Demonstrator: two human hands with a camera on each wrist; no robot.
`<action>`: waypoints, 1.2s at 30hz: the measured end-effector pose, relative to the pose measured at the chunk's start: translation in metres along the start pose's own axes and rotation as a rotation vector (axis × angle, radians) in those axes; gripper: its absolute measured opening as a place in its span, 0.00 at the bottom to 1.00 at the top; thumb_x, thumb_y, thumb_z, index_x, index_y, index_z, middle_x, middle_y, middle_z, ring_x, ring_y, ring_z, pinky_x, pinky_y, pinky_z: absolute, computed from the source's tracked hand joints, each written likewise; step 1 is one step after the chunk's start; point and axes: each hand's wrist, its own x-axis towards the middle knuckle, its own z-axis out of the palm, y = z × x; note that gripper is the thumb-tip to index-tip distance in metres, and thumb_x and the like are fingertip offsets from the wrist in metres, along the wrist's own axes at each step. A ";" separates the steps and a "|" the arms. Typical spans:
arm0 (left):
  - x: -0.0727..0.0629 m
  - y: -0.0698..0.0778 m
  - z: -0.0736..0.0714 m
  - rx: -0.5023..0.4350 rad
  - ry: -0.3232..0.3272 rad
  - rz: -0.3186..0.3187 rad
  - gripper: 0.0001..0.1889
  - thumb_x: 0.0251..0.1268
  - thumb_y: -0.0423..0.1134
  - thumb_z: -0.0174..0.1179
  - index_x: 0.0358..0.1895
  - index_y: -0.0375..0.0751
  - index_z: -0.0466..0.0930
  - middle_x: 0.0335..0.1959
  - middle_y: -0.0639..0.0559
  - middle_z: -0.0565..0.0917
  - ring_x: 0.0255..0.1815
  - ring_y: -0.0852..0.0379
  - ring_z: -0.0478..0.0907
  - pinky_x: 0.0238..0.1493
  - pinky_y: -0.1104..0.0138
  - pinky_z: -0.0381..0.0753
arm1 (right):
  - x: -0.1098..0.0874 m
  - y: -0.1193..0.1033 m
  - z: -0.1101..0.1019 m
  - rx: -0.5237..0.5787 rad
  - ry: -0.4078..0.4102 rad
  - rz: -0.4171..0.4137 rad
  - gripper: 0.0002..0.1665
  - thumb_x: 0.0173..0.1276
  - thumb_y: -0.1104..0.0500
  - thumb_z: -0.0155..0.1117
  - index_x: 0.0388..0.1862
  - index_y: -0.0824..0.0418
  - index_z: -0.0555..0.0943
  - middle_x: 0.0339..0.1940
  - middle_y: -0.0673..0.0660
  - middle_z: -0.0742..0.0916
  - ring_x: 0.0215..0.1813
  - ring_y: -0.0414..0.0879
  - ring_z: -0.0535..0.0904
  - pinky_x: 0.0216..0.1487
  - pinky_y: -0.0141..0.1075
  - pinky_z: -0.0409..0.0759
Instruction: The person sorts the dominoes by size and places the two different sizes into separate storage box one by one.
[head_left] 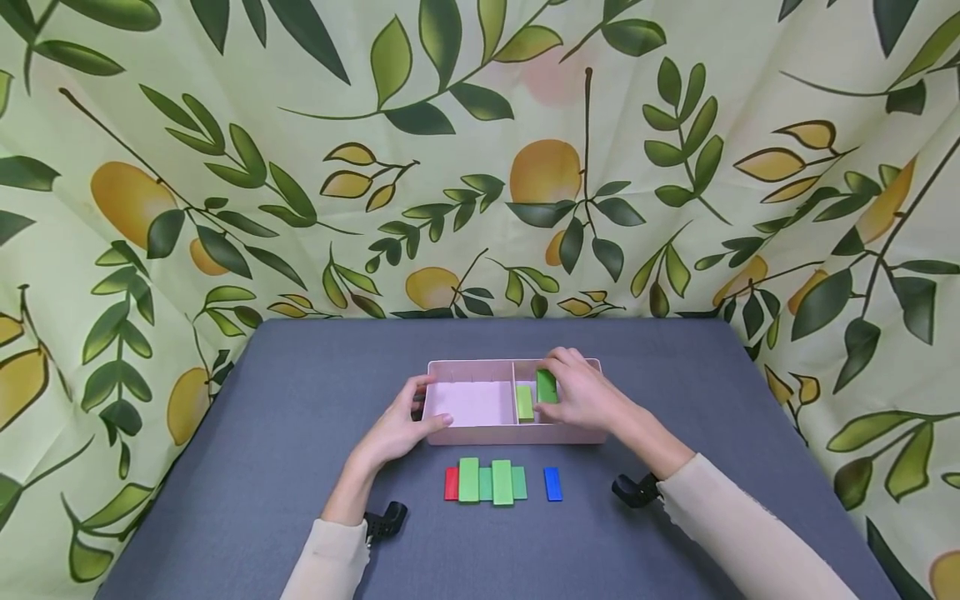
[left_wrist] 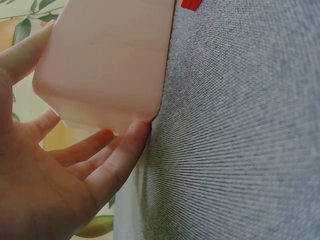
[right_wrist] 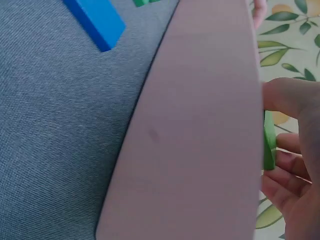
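A pink box [head_left: 480, 435] with a divider stands on the table, its larger compartment at the left. My left hand [head_left: 396, 425] grips the box's left end, thumb over the front rim; in the left wrist view its fingertips touch the pink end wall [left_wrist: 107, 107]. Over the smaller right compartment, my right hand [head_left: 587, 393] pinches a green block [head_left: 547, 387] between thumb and fingers. Only an edge of this green block [right_wrist: 269, 142] shows behind the box wall in the right wrist view. Beside it, a light green block [head_left: 524, 403] lies in the same compartment near the divider.
In front of the box, a red block [head_left: 451, 483] and several green blocks [head_left: 468, 481] form a close row on the grey tabletop [head_left: 300, 417]. A blue block [head_left: 553, 484] lies apart to their right. A leaf-patterned cloth [head_left: 465, 233] hangs behind the table.
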 end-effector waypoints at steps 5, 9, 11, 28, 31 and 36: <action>0.000 0.001 -0.001 -0.002 0.001 0.005 0.40 0.62 0.50 0.70 0.75 0.47 0.61 0.73 0.40 0.67 0.68 0.36 0.68 0.63 0.38 0.68 | 0.004 0.007 0.009 0.004 -0.045 -0.005 0.37 0.54 0.47 0.81 0.57 0.65 0.81 0.52 0.56 0.80 0.54 0.51 0.73 0.51 0.44 0.75; 0.000 0.001 -0.001 -0.005 0.004 -0.001 0.41 0.62 0.50 0.71 0.75 0.46 0.61 0.73 0.40 0.67 0.68 0.36 0.68 0.63 0.38 0.68 | 0.007 0.009 0.014 -0.017 -0.092 -0.004 0.37 0.53 0.46 0.82 0.57 0.64 0.82 0.52 0.55 0.80 0.54 0.51 0.73 0.51 0.43 0.76; -0.001 0.002 -0.001 -0.002 0.002 0.000 0.41 0.62 0.50 0.71 0.75 0.46 0.61 0.73 0.40 0.67 0.68 0.36 0.68 0.63 0.38 0.68 | 0.007 0.010 0.015 -0.025 -0.120 -0.006 0.37 0.53 0.46 0.82 0.57 0.63 0.82 0.52 0.55 0.80 0.54 0.51 0.73 0.52 0.44 0.76; -0.001 0.001 -0.002 -0.010 0.003 0.002 0.41 0.62 0.50 0.71 0.75 0.46 0.61 0.73 0.39 0.67 0.67 0.36 0.68 0.62 0.38 0.68 | 0.014 0.012 0.018 -0.085 -0.168 -0.091 0.39 0.52 0.46 0.84 0.57 0.66 0.82 0.51 0.56 0.81 0.51 0.50 0.75 0.51 0.43 0.77; -0.001 0.001 -0.001 -0.012 0.003 0.001 0.41 0.62 0.50 0.71 0.75 0.46 0.61 0.73 0.39 0.67 0.67 0.36 0.68 0.62 0.38 0.68 | 0.014 0.013 0.018 -0.083 -0.172 -0.098 0.39 0.52 0.46 0.84 0.57 0.66 0.82 0.51 0.56 0.81 0.52 0.51 0.75 0.53 0.45 0.78; 0.000 0.000 -0.001 -0.016 0.002 0.001 0.41 0.62 0.49 0.71 0.75 0.47 0.61 0.73 0.39 0.67 0.67 0.36 0.68 0.62 0.38 0.68 | 0.013 0.011 0.014 -0.059 -0.164 -0.097 0.37 0.54 0.47 0.83 0.57 0.66 0.83 0.52 0.57 0.82 0.53 0.51 0.76 0.55 0.46 0.77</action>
